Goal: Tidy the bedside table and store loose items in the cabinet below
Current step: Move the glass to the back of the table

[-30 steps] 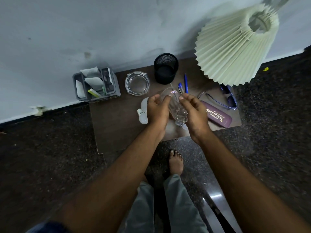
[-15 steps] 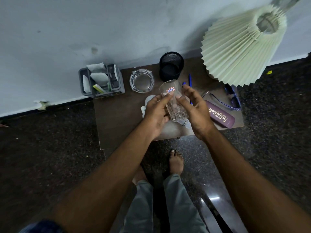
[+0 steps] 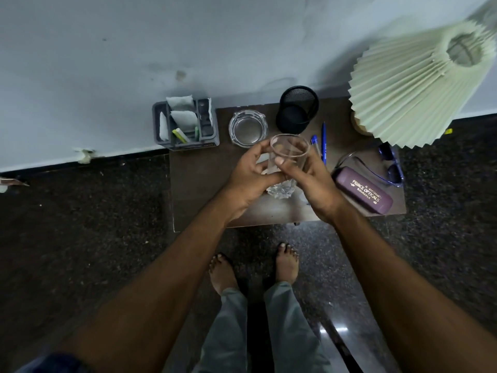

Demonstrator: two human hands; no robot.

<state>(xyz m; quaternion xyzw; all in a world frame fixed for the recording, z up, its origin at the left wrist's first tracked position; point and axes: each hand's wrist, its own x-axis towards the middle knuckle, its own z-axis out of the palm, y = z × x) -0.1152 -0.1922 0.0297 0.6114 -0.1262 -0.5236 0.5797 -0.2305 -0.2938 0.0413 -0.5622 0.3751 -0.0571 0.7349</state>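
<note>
A clear drinking glass (image 3: 289,152) is held upright above the middle of the dark brown bedside table (image 3: 199,184). My left hand (image 3: 247,176) grips its left side and my right hand (image 3: 309,179) grips its right side. On the table lie a glass ashtray (image 3: 247,127), a black mesh pen cup (image 3: 297,110), two blue pens (image 3: 324,142), a purple spectacle case (image 3: 363,189) and blue sunglasses (image 3: 390,168). The cabinet below is hidden under the tabletop.
A grey desk organiser (image 3: 185,125) with papers and markers sits at the table's back left corner against the wall. A pleated cream lamp shade (image 3: 414,84) overhangs the right end. My bare feet (image 3: 286,262) stand on dark granite floor in front.
Both hands have turned the glass from tilted to upright and lifted it slightly. The sticker on it no longer shows. My second foot has come into view.
</note>
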